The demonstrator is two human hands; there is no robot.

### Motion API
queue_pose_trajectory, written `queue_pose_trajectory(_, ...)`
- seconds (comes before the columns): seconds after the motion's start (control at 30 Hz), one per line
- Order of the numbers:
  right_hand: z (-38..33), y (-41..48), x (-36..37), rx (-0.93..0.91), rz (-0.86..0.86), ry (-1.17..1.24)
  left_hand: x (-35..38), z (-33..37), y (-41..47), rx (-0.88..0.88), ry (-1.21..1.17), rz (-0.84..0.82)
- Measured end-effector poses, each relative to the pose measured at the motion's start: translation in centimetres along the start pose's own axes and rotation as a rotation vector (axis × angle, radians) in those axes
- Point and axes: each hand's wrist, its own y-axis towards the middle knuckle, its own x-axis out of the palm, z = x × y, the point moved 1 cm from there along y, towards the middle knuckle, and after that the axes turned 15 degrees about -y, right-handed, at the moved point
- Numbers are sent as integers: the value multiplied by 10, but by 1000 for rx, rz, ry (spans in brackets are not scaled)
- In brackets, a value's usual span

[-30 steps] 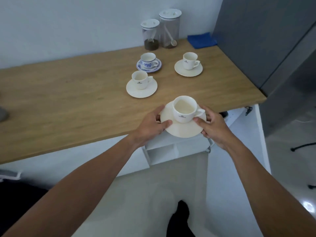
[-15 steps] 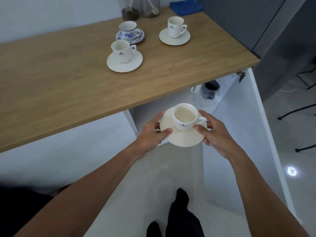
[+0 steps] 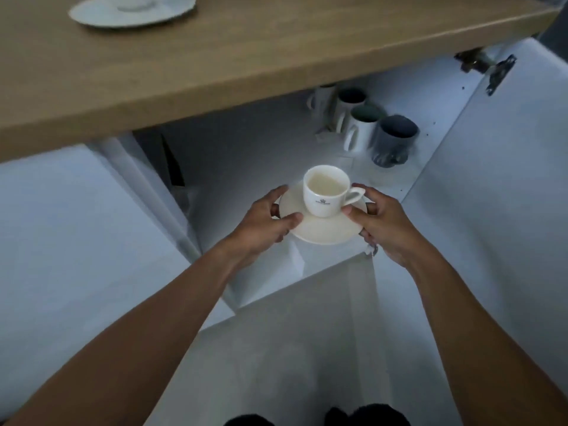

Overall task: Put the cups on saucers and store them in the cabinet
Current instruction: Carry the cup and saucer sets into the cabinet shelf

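Fingers [image 3: 284,221] of left hand [image 3: 261,229] pinching saucer [image 3: 322,230] rim at 9 o'clock; right hand [image 3: 384,226] clamped on rim at 3 o'clock, thumb on top beside cup [image 3: 326,190] handle. Head view only: cup upright on saucer, handle toward 3 o'clock, held level just in front of open cabinet [image 3: 261,155]. Half a second back, same pair carried higher, out from under counter [image 3: 215,63]; now lowered and pushed toward shelf mouth, so likely on the point of being set inside. Cabinet contents: mugs [image 3: 368,130] clustered at 1 o'clock from cup, a few white, one grey; shelf floor at 11 o'clock bare. Another saucer [image 3: 132,13] on counter at 11 o'clock, so more sets likely still to store.
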Motion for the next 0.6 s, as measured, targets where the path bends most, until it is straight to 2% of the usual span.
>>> queue_pose_trajectory(0.33,28,123,13,-152,96,-19,-11,-26,111,140,52,-3)
queue_pose_trajectory(0.6,18,199,24,-160,110,-7,-28,-20,179,237,209,70)
